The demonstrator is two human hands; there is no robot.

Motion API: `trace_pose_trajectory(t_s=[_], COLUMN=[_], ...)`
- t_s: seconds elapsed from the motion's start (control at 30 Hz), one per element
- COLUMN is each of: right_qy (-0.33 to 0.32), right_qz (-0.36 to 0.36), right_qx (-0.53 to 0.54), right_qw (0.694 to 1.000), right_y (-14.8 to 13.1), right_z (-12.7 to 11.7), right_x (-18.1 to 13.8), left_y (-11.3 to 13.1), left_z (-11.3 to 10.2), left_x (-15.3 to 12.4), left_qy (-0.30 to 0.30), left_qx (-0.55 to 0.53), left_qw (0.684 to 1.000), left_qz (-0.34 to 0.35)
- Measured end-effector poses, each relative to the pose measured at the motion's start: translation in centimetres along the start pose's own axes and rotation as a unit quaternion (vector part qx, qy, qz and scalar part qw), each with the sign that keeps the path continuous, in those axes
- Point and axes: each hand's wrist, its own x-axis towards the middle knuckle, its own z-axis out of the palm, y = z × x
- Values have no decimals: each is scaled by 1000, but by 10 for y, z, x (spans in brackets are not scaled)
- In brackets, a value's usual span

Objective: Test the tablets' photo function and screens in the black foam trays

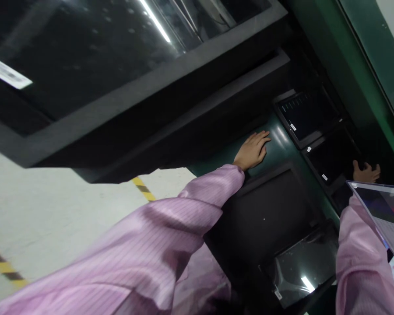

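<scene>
Neither hand seemed to have picked up a dark panel; the left hand, fingers loose, lay over the green table, the right hand's fingers half-curled, apparently empty.

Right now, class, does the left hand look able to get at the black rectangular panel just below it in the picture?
Probably yes: the left hand is over the green surface close beside the black panel, and nothing visible blocks the gap.

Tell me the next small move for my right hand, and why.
Perhaps ease your right hand toward the edge of the dark panel beside it: the hand looks open, with nothing visibly held, while your left hand lies palm-down over the green surface.
</scene>
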Motion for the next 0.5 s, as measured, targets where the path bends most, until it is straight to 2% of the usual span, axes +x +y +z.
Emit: trace_pose_trajectory(t_s=[0.07,0.2,0.33,0.5], right_qy=[-2,-24,-38,-86], right_qz=[60,42,64,162], right_qx=[4,-28,-50,-58], right_qw=[998,998,996,981], right_y=[15,33,28,13], right_z=[18,34,33,35], right_x=[13,24,30,39], left_y=[0,1,2,1], left_z=[0,-1,-2,-1], left_x=[0,-1,-1,-1], left_qy=[-1,-10,-8,-4], left_qx=[-2,-8,-11,-7], left_qw=[1000,1000,1000,1000], left_qz=[-3,-8,-7,1])
